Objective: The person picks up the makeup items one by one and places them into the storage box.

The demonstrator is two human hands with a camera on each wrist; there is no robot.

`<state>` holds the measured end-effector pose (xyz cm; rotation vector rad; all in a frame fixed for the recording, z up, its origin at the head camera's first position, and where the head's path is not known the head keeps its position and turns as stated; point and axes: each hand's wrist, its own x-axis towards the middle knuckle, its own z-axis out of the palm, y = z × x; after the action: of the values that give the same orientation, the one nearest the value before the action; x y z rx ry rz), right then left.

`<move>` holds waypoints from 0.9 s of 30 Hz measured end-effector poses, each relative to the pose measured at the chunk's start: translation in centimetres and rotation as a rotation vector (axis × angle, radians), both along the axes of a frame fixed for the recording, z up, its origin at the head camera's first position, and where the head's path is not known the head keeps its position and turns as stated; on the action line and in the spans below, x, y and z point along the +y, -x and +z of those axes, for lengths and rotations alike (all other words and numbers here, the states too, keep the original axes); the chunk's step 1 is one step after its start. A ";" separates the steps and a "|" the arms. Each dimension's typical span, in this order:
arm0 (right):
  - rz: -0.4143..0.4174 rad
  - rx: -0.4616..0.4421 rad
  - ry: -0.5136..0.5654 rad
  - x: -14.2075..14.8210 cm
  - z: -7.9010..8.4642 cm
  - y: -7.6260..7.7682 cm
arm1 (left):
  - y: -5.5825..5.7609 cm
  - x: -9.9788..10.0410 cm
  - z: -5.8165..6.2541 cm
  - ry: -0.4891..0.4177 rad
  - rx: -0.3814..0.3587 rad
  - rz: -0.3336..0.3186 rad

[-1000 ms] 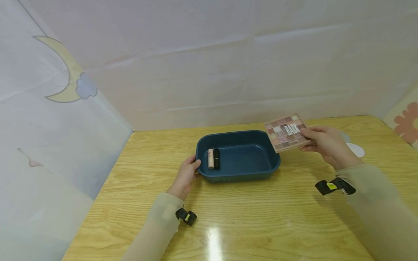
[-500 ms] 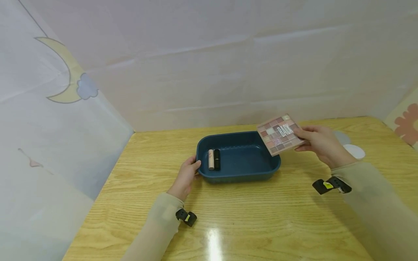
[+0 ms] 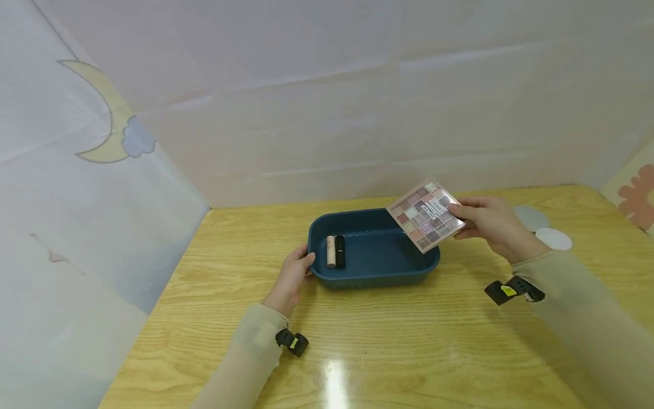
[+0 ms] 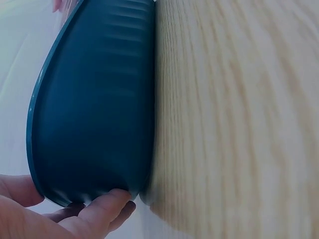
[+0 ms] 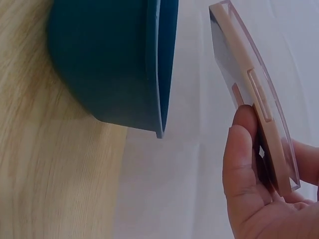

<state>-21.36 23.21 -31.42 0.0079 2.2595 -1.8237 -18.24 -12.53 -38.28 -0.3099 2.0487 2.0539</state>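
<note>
As the flat, square, pink makeup palette with a clear lid (image 3: 426, 215) slides in over the two o'clock corner of the dark blue plastic tray with rounded corners (image 3: 375, 281), the word "BACK" reads plainly in white capitals across its grid of shades; the smaller purple lettering below is too fine to make out. It's the right hand (image 3: 493, 224) in charge here, pinching the palette by its three o'clock edge, thumb on the lid, fingers closed in beneath, and the right wrist view shows it clear of the tray's rim. Over at nine o'clock, the left hand (image 3: 290, 278) has its thumb at the rim and fingers curled under, gripping that end on the pale wood-grain table (image 3: 409, 341). Inside, at nine o'clock, lie a pale pink cylindrical tube (image 3: 331, 251), its dark red marking unreadable, and a black cylindrical tube (image 3: 340, 251) alongside. And the change: half a second ago the palette sat farther toward three o'clock; now it covers more of the tray, turned slightly clockwise, while tray and tubes have barely budged.
</note>
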 end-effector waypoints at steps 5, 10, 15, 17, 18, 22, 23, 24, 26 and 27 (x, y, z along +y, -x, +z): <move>0.019 0.016 -0.046 -0.5 0.0 -0.1 | 0.1 0.1 0.0 -0.005 0.005 -0.002; 0.024 0.015 -0.065 -0.8 0.1 0.0 | 0.0 0.1 0.1 -0.003 -0.003 0.001; 0.034 0.016 -0.091 -1.1 0.2 0.2 | 0.1 0.1 0.0 -0.006 -0.005 0.001; 0.039 0.019 -0.100 -1.2 0.3 0.3 | 0.0 0.0 0.0 -0.006 -0.001 0.000; 0.042 0.020 -0.105 -1.3 0.3 0.3 | 0.0 0.0 0.0 -0.008 0.003 -0.003; 0.051 0.028 -0.130 -1.5 0.5 0.4 | 0.1 0.0 -0.1 -0.006 0.015 -0.006; 0.054 0.031 -0.139 -1.5 0.5 0.5 | 0.1 0.0 -0.1 -0.006 0.018 -0.005; 0.061 0.033 -0.146 -1.6 0.5 0.5 | 0.1 0.0 -0.2 -0.006 0.019 -0.004; 0.072 0.038 -0.159 -1.8 0.6 0.6 | 0.1 0.0 -0.2 -0.007 0.020 0.002; 0.081 0.041 -0.165 -1.8 0.6 0.7 | 0.1 0.0 -0.2 -0.010 0.019 0.004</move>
<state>-22.06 21.37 -30.81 -0.0913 2.3952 -1.6073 -18.35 -12.51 -38.44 -0.2945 2.0501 2.0764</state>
